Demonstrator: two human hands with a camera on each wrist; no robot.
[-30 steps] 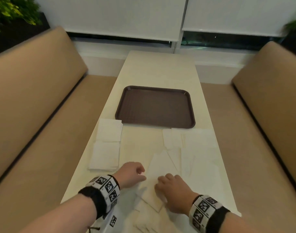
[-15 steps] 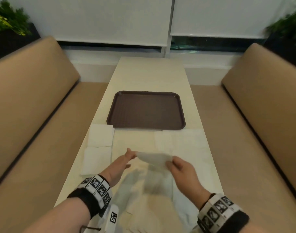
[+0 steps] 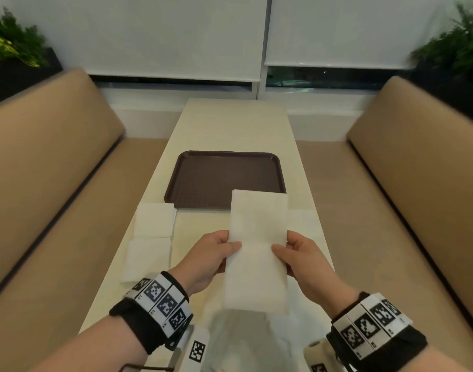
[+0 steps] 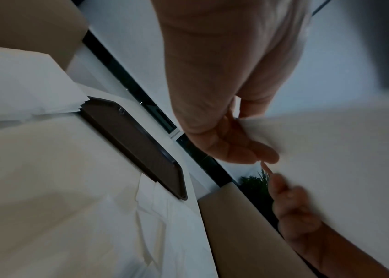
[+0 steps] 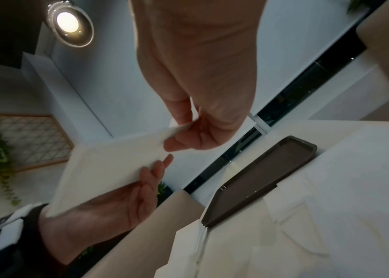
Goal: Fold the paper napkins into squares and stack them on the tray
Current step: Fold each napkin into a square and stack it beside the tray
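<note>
- Two tan benches [image 3: 50, 167] flank a narrow cream table [image 3: 236, 124], whose far half, beyond the tray, lies bare up to the window wall.
- Along the table's left edge, two squares of folded napkins [image 3: 154, 221] lie end to end; the farther one touches the near-left corner of the tray.
- One brown tray [image 3: 226, 178] sits mid-table with nothing on it, a strip of tabletop showing on each side.
- The left hand [image 3: 210, 257] pinches the left edge of the held napkin [image 3: 258, 251], thumb on top, fingers beneath.
- That single long napkin is lifted above the table, its far end overlapping the tray's near-right corner in the head view.
- The right hand [image 3: 301, 260] pinches the opposite edge the same way.
- Loose unfolded napkins [image 3: 305, 224] spread on the table's right side; their number cannot be told.
</note>
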